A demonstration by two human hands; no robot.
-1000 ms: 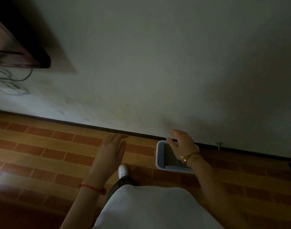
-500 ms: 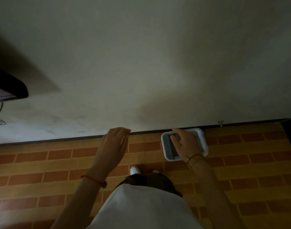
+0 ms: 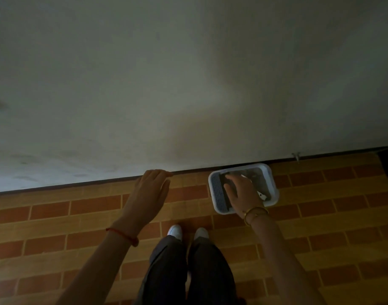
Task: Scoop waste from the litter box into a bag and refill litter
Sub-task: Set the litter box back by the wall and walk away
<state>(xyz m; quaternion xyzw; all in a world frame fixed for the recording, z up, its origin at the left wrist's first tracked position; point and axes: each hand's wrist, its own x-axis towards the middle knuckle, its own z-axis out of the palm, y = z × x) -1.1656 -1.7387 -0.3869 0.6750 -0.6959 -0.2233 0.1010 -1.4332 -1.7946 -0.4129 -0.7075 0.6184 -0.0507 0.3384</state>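
Right hand (image 3: 243,194): grip apart, fingers spread and nearly straight, palm down over the litter box (image 3: 274,188). Cannot tell if the fingertips touch anything inside. Two gold-coloured bangles (image 3: 255,213) on the wrist.

Litter box: rounded rectangle with a pale, smooth plastic rim. It sits on the floor (image 3: 56,212), its far side just at the dark strip along the wall's foot. The long axis runs roughly along the wall, slightly skewed. A grey ridged or perforated strip (image 3: 218,192) fills the left end. The rest of the inside is dark, and the light is too dim to make out the contents. A small white piece (image 3: 263,196) shows near the right side. Any lettering is too dim to read.

Left hand (image 3: 149,192): grip apart, fingers straight and close together, holding nothing, well left of the box. Thin red cord bracelet (image 3: 122,233) on the wrist.

Below: white shoe tips (image 3: 175,231), dark trousers (image 3: 188,271). The floor has a brick pattern in orange and red-brown bands. The wall (image 3: 188,84) is pale and matt, scuffed low on the left.
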